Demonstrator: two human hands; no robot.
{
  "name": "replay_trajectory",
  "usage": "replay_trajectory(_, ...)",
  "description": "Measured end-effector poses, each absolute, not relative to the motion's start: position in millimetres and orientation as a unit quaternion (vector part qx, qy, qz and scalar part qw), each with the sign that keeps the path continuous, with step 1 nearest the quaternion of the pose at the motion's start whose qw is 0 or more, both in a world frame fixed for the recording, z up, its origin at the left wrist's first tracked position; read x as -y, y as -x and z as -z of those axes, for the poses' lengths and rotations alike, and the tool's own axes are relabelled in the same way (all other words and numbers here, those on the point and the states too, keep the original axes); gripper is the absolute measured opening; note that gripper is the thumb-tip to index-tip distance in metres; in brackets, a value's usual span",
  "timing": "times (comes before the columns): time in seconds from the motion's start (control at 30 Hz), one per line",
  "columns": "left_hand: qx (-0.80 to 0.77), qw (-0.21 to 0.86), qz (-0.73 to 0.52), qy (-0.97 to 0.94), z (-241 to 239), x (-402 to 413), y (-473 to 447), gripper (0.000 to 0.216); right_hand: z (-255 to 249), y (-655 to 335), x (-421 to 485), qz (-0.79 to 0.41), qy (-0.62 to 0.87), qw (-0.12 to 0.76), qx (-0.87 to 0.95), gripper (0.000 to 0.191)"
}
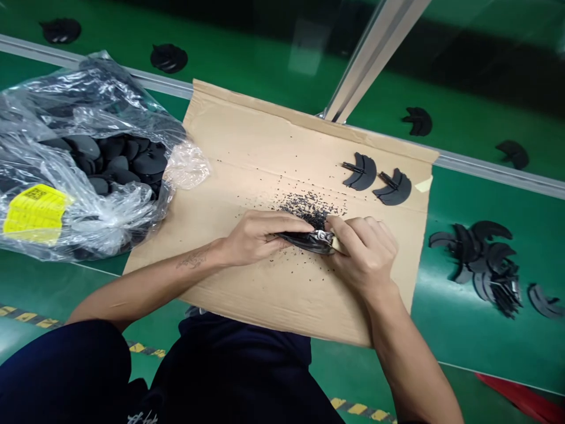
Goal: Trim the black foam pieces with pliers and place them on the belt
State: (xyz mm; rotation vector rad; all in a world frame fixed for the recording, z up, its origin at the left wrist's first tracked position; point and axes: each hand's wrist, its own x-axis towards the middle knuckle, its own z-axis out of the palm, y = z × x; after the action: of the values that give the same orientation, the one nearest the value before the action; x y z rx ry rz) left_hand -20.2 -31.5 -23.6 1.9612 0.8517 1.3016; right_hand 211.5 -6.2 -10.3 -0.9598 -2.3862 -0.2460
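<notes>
It was a factory floor, at a station beside an assembly line. A green belt ran past behind an aluminium rail, carrying single black parts spaced well apart. The bench was green too, with yellow-and-black hazard tape along its near edge. A flattened cardboard sheet served as a work mat, dusted with black shavings. A plastic bag with a yellow label held many identical black pieces, and a pile of them lay to the right.
</notes>
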Motion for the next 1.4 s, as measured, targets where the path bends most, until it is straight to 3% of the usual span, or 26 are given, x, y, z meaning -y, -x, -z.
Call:
replay_trajectory(0.33,-0.312,0.311,-0.510,-0.738,27,34,19,0.028,10,-212,11,0.113,0.357,0.274,0.886,0.022)
replay_trajectory(0.63,-0.306,0.296,-0.509,-0.748,20,34,19,0.026,11,-210,8,-0.030,0.377,0.325,0.867,0.015)
replay_trajectory(0.87,-0.348,0.284,-0.451,-0.771,17,34,18,0.031,13,-213,5,0.013,0.384,0.241,0.891,0.028)
replay_trajectory(0.97,-0.379,0.315,-0.450,-0.744,20,33,19,0.029,15,-212,4,-0.016,0.390,0.244,0.888,0.029)
replay_trajectory(1.1,-0.421,0.437,-0.484,-0.631,25,30,18,0.028,18,-214,0,-0.079,0.422,0.277,0.860,0.025)
replay_trajectory(1.27,-0.467,0.580,-0.526,-0.412,21,16,23,0.065,19,-216,-2,-0.097,0.416,0.281,0.859,0.025)
replay_trajectory(1.4,-0.518,0.467,-0.536,-0.475,1,-30,48,0.068,21,-215,2,-0.062,0.403,0.256,0.876,0.028)
